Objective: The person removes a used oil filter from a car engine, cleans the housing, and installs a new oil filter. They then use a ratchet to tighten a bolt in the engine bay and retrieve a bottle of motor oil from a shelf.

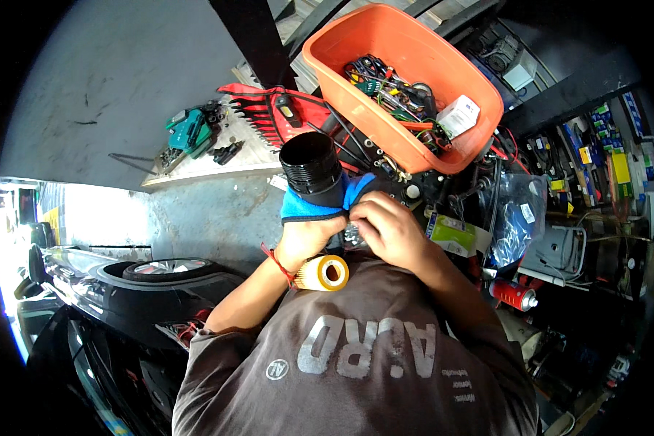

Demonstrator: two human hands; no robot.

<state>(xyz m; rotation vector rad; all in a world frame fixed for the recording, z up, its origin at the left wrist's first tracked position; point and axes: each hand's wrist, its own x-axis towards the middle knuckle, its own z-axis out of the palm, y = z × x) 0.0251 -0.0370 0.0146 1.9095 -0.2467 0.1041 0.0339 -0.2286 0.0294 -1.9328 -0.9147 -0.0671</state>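
My left hand [307, 238] is closed around a blue cloth [307, 208] wrapped about the lower part of a black, hollow cylinder with a threaded rim, like an oil filter housing cap [311, 161]. Its open end points up and away from me. At the right side of the cloth, my right hand [391, 224] has its fingers pinched together on the fabric. A yellow cartridge oil filter [323, 274] with a dark centre hole lies by my left wrist, against my shirt. What supports the filter is hidden.
An orange bin [407, 109] full of tools and cables stands beyond my hands. Left of it are a red tool pouch [276, 109] and a teal power tool [187, 131]. To the right lie a green-white box [454, 234] and a red spray can [514, 295]. A black car [102, 291] stands at left.
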